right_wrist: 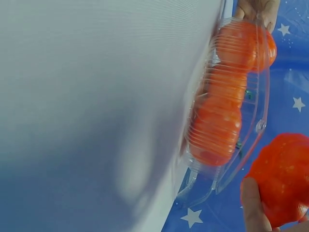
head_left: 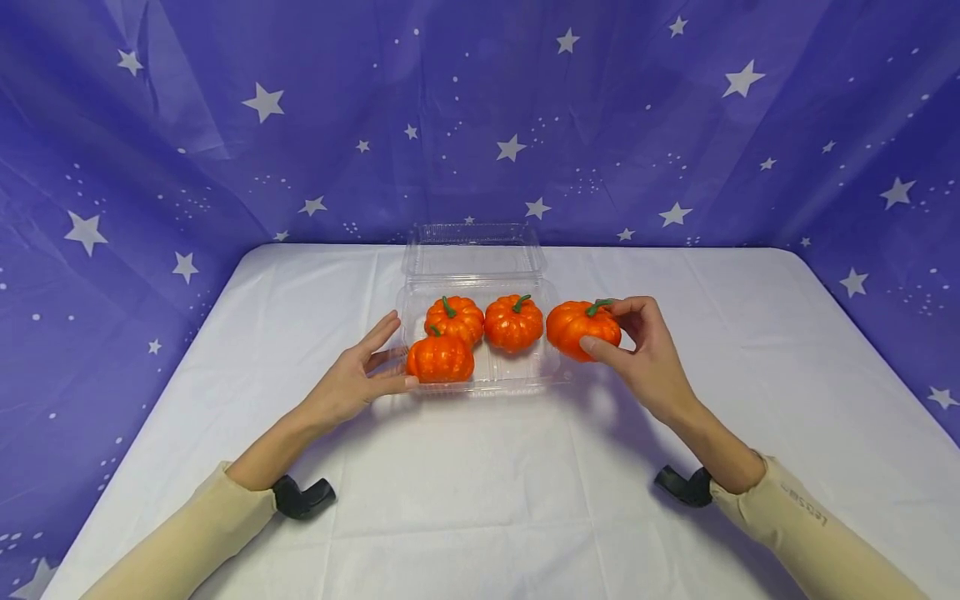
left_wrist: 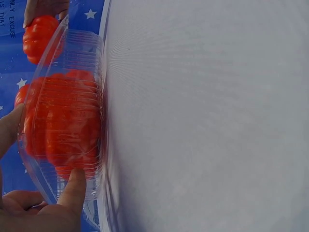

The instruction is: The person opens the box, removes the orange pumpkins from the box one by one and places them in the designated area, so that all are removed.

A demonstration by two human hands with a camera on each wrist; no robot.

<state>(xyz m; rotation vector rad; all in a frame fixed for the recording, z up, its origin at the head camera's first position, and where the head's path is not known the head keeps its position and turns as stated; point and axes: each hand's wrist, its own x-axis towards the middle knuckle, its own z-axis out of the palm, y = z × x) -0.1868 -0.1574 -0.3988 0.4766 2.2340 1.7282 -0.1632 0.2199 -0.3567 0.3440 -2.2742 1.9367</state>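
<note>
A small orange pumpkin (head_left: pixel 582 331) with a green stem is pinched between the thumb and fingers of my right hand (head_left: pixel 654 358). It is held up at the right end of a clear plastic clamshell container (head_left: pixel 517 373), whose lid (head_left: pixel 474 250) stands open at the back. Inside sit three similar pumpkins: one at back left (head_left: pixel 454 320), one to its right (head_left: pixel 513 323), one at front left (head_left: pixel 440 359). My left hand (head_left: pixel 347 379) rests at the container's left end with fingers extended; in the left wrist view a fingertip (left_wrist: pixel 75 186) touches the clear wall.
A white cloth (head_left: pixel 465 500) covers the table. Behind it and at both sides hangs a blue-purple curtain (head_left: pixel 450 108) with white stars. Black wrist-worn pieces (head_left: pixel 303 497) sit at both sleeve cuffs.
</note>
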